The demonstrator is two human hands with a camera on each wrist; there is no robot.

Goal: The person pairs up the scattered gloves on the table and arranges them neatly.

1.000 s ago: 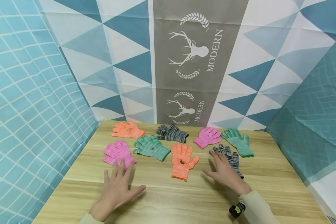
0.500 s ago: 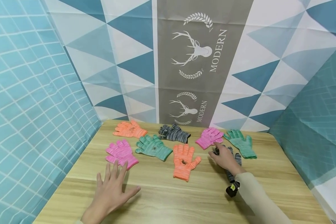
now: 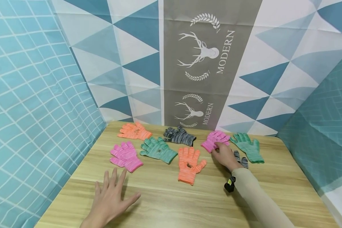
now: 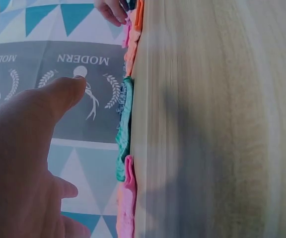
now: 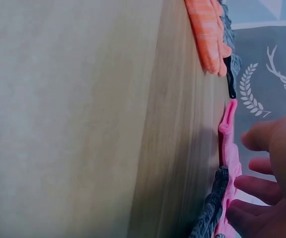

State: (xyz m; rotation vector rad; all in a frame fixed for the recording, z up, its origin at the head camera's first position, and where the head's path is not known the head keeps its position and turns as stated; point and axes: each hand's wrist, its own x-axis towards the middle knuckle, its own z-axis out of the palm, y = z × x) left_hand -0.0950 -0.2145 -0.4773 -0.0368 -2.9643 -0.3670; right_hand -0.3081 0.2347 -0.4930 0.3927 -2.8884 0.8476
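My right hand [image 3: 225,155] is at the near edge of the right-hand pink knitted glove [image 3: 215,139]. In the right wrist view its thumb and fingers stand apart, close to that pink glove [image 5: 228,134]; contact is unclear. Under this hand lies a dark grey striped glove [image 3: 241,158], partly hidden. My left hand [image 3: 110,193] is spread over the wood in front of the other pink glove [image 3: 126,155], holding nothing. An orange glove [image 3: 187,172] with a dark mark lies between the hands, and a green glove [image 3: 247,147] lies at the right.
At the back of the wooden table [image 3: 165,202] lie another orange glove [image 3: 134,131], a green one [image 3: 159,150] and a dark grey one [image 3: 180,136]. A patterned cloth wall [image 3: 193,63] stands behind, with cloth walls on both sides.
My right hand has moved from above the grey striped glove, up and inward to the right-hand pink glove. The left hand has drawn back slightly from the left pink glove.
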